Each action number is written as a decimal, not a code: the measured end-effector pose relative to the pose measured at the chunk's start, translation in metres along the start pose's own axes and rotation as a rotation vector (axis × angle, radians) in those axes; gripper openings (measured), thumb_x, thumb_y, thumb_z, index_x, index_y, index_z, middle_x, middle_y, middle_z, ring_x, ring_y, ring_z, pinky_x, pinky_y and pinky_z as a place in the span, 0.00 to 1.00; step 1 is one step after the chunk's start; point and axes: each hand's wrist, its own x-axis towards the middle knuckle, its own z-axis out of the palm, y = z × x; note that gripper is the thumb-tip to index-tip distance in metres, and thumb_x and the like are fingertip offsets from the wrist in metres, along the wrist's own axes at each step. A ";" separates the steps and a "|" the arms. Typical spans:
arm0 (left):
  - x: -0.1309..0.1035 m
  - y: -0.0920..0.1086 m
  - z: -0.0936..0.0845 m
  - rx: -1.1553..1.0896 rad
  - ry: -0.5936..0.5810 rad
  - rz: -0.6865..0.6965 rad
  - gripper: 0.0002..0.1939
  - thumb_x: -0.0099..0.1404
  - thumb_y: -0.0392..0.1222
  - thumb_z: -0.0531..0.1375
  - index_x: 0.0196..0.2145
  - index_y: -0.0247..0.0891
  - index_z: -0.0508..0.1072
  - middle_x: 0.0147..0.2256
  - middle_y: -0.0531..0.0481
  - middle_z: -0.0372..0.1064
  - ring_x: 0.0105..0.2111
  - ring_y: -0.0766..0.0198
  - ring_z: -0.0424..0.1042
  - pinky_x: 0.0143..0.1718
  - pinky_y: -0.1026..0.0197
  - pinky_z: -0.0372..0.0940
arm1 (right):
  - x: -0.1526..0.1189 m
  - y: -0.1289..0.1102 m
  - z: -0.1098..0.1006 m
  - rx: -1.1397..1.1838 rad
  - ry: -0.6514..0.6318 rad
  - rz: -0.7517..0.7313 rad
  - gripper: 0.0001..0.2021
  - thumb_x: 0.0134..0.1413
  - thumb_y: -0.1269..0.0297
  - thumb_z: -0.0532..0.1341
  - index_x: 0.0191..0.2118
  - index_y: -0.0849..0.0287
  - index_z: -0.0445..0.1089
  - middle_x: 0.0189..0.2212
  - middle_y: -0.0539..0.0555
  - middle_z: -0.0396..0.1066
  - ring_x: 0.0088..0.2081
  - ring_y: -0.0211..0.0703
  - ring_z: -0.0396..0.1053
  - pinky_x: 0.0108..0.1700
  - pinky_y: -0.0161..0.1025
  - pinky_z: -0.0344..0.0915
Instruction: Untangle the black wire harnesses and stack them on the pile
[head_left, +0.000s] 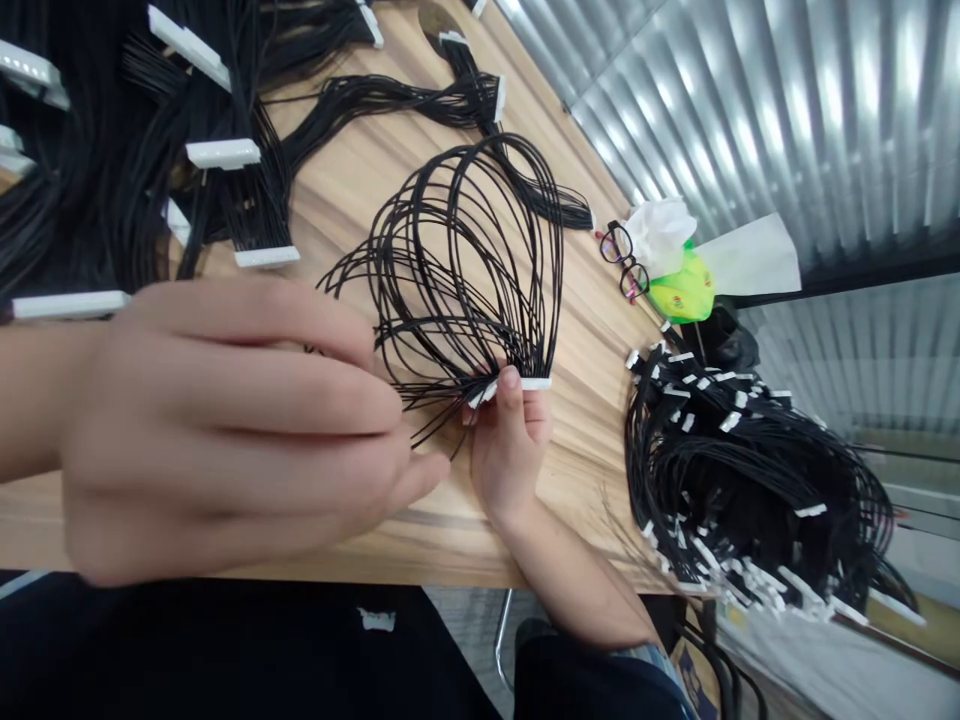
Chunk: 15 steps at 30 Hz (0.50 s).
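Right hand (510,450) pinches white connector (525,385), fanning black wires (465,260) upward for sorting; left hand (225,430), fingers curled, blurred, grasp unclear.

Your right hand (510,450) pinches the white connector (517,386) of a wire harness (465,270), a bundle of thin black wires that fans up from the connector in wide loops across the wooden table (570,420) and gathers again at its far right end. Your left hand (225,430), large and blurred at the near left, has its fingertips at the loose black wire ends just left of the connector; whether it grips them cannot be told.
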 end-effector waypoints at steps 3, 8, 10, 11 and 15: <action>0.008 -0.011 0.002 0.017 -0.043 0.258 0.16 0.74 0.32 0.55 0.37 0.46 0.80 0.27 0.60 0.71 0.27 0.67 0.68 0.29 0.58 0.68 | 0.000 0.001 -0.001 -0.010 -0.021 0.017 0.19 0.50 0.43 0.72 0.34 0.54 0.77 0.21 0.46 0.73 0.20 0.35 0.66 0.21 0.34 0.65; 0.020 -0.025 0.010 0.028 -0.062 0.227 0.18 0.79 0.33 0.49 0.43 0.41 0.79 0.25 0.59 0.65 0.27 0.71 0.65 0.28 0.65 0.58 | -0.003 0.000 0.001 -0.024 -0.036 0.015 0.20 0.50 0.42 0.73 0.33 0.56 0.78 0.20 0.46 0.72 0.20 0.35 0.65 0.21 0.34 0.65; 0.019 -0.024 0.013 -0.018 -0.056 0.170 0.14 0.81 0.41 0.52 0.42 0.42 0.78 0.24 0.60 0.62 0.24 0.71 0.62 0.25 0.64 0.54 | -0.005 0.000 0.001 -0.029 -0.042 0.008 0.21 0.50 0.42 0.73 0.34 0.56 0.79 0.21 0.46 0.73 0.20 0.34 0.65 0.22 0.34 0.66; 0.017 -0.022 0.014 -0.050 -0.068 0.143 0.14 0.81 0.45 0.53 0.42 0.43 0.77 0.25 0.61 0.63 0.22 0.71 0.60 0.23 0.64 0.51 | -0.006 0.000 0.002 -0.030 -0.049 0.006 0.21 0.50 0.41 0.74 0.34 0.56 0.80 0.21 0.46 0.74 0.20 0.35 0.66 0.22 0.34 0.67; 0.011 -0.020 0.020 -0.114 -0.038 -0.090 0.21 0.82 0.52 0.50 0.45 0.40 0.78 0.31 0.56 0.73 0.25 0.70 0.68 0.28 0.65 0.59 | -0.007 0.002 0.001 -0.048 -0.089 0.004 0.22 0.51 0.40 0.73 0.35 0.56 0.81 0.23 0.48 0.76 0.22 0.37 0.69 0.24 0.35 0.70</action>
